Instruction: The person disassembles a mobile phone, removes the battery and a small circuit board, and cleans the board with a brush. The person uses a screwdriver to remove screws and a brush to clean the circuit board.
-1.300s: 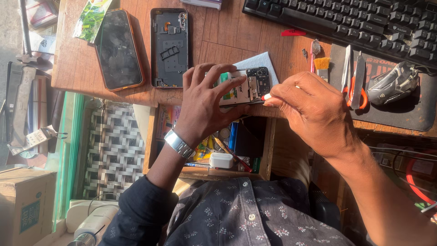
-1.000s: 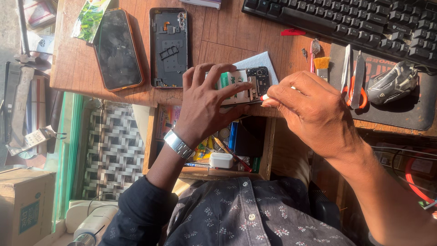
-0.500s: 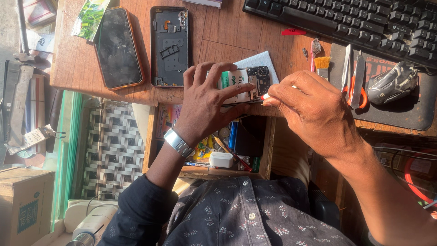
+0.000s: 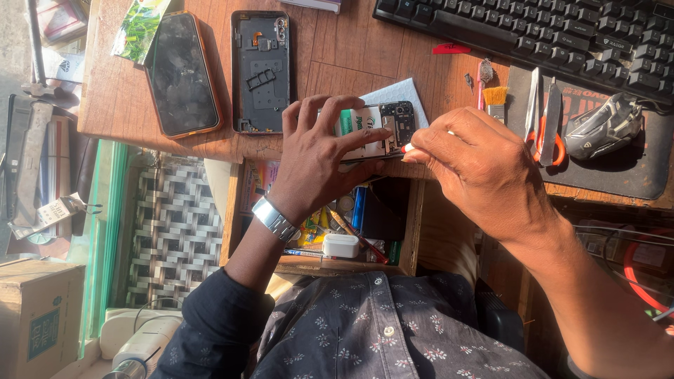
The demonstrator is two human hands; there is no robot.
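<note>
My left hand [image 4: 319, 158] grips an opened phone [image 4: 382, 126] with its circuit board showing, holding it over the front edge of the wooden desk [image 4: 337, 63]. My right hand [image 4: 477, 165] pinches a thin tool with a red and white tip [image 4: 407, 147], and that tip touches the phone's right edge. A white pad [image 4: 400, 92] lies under the phone.
A black phone in an orange case [image 4: 181, 74] and an empty phone frame [image 4: 260, 70] lie at the left of the desk. A keyboard [image 4: 533, 31], scissors [image 4: 544, 116], brushes [image 4: 491, 88] and a mouse [image 4: 605, 126] sit at the right. An open drawer [image 4: 337, 231] with pens lies below.
My right hand has shifted slightly to the left, bringing the tool tip closer against the phone's edge. My left hand keeps holding the phone in about the same place.
</note>
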